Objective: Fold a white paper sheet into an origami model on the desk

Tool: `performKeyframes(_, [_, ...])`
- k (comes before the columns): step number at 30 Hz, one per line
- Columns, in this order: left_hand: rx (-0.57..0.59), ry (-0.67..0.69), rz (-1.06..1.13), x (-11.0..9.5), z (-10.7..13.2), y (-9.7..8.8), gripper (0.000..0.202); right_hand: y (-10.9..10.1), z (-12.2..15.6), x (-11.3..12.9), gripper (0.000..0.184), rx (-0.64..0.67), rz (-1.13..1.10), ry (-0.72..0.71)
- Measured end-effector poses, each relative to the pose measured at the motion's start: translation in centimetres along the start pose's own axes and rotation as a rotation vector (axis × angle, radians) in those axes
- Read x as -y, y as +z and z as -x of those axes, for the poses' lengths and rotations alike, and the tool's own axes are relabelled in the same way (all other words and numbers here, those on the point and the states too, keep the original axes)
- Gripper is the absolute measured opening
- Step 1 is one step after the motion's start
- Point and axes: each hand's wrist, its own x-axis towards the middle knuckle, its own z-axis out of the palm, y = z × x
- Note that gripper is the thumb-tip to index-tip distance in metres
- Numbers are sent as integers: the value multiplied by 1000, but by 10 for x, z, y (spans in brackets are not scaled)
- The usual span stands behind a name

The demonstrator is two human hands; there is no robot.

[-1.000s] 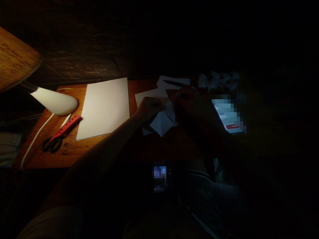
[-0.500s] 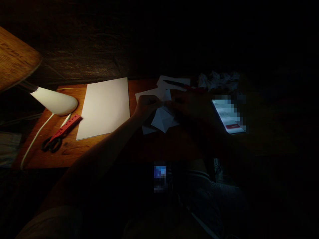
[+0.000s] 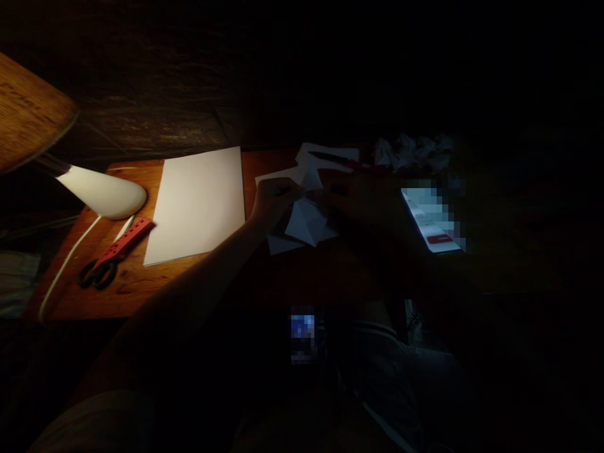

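1. Fingers of the left hand curl over the left side of a folded white paper and appear to pinch it. The right hand lies in deep shadow at the paper's right side; its fingers seem close to or on the paper, but whether they pinch or only press is impossible to tell.
2. The folded white paper sits just right of centre in the frame, held by both hands just above the table, with a pointed flap rising between them.
3. Since the previous moments, the hands have drawn closer together and that flap has risen, so the paper is now gripped more tightly between them. More of the knife now shows beyond the right hand.
4. Counted: two hands and one folded paper. Two loose white sheets lie beyond them, the farther one under the red-handled knife. There is one stack of white paper, one pair of scissors, and one heap of crumpled paper at upper right.
5. Also on the table are one white desk lamp, with its cord at left, and one smartphone, its screen pixelated.
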Motion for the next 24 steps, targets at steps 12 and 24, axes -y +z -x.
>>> performKeyframes(12, [-57, -16, 83, 10, -3, -2, 26, -5, -1, 3, 45, 43, -9, 8])
performKeyframes(24, [-92, 8, 83, 8, -2, -3, 32, 1, -2, 3, 45, -5, 26, -26])
